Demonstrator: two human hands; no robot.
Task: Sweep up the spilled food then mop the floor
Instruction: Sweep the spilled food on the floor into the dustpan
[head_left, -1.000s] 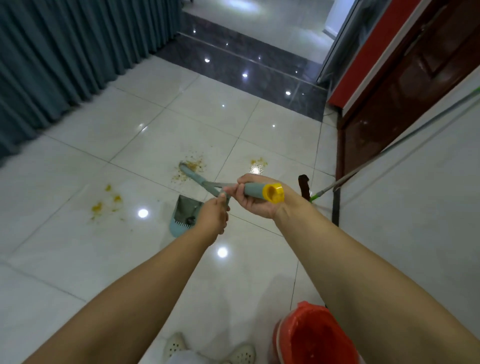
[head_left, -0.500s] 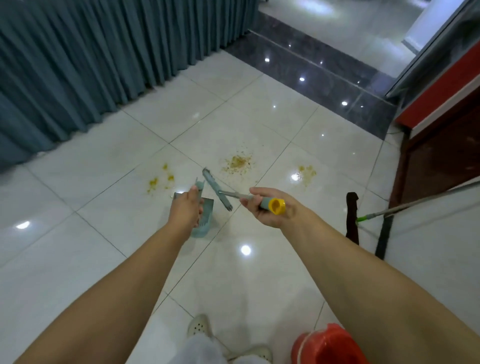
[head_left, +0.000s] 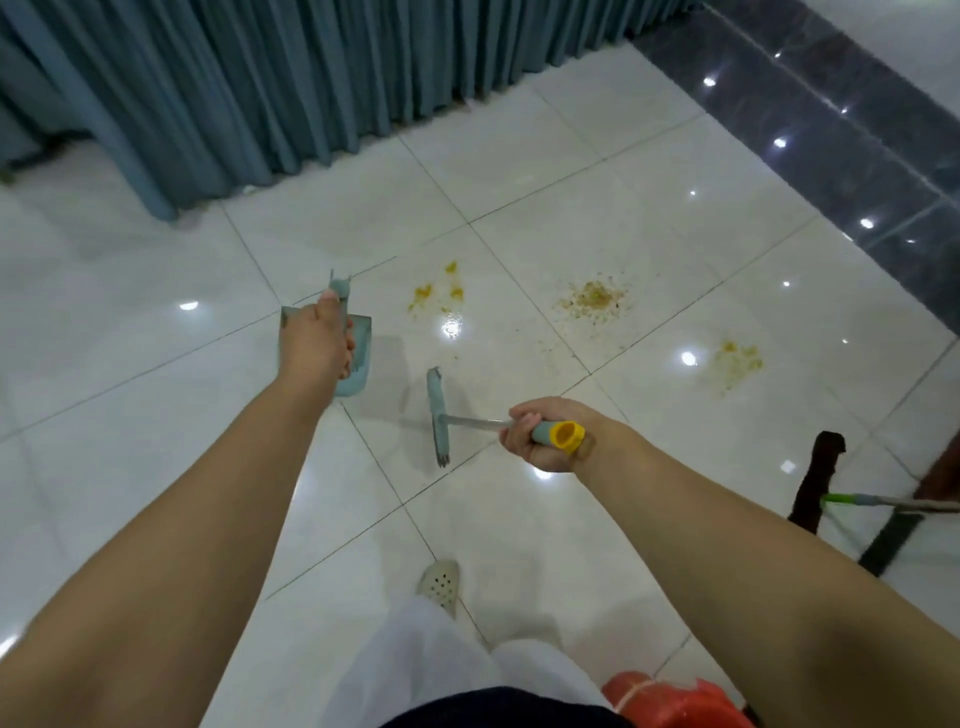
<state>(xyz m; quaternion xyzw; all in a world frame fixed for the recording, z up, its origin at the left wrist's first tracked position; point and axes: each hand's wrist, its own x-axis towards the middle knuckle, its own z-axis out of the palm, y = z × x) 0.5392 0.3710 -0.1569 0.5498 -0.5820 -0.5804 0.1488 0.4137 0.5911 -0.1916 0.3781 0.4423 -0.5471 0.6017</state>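
Observation:
My left hand (head_left: 316, 343) grips the handle of a pale teal dustpan (head_left: 358, 358), held above the white tiled floor. My right hand (head_left: 545, 434) holds the yellow-capped grip of a small teal broom (head_left: 437, 415), its head hanging to the left of the hand. Spilled food lies ahead in three patches: yellow blobs (head_left: 439, 292), a brown crumb pile (head_left: 592, 297) and a yellow smear (head_left: 736, 358). At the right edge a mop (head_left: 831, 500) with a green collar and dark cloth rests on the floor.
A teal curtain (head_left: 270, 83) hangs along the far left. A dark tile strip (head_left: 852, 156) runs at the upper right. A red bucket (head_left: 675, 701) stands by my feet at the bottom right. One pale shoe (head_left: 440, 584) shows below.
My hands have drawn apart: the left has taken the dustpan away from the broom and swung left. The view has turned left, shifting the spills rightward.

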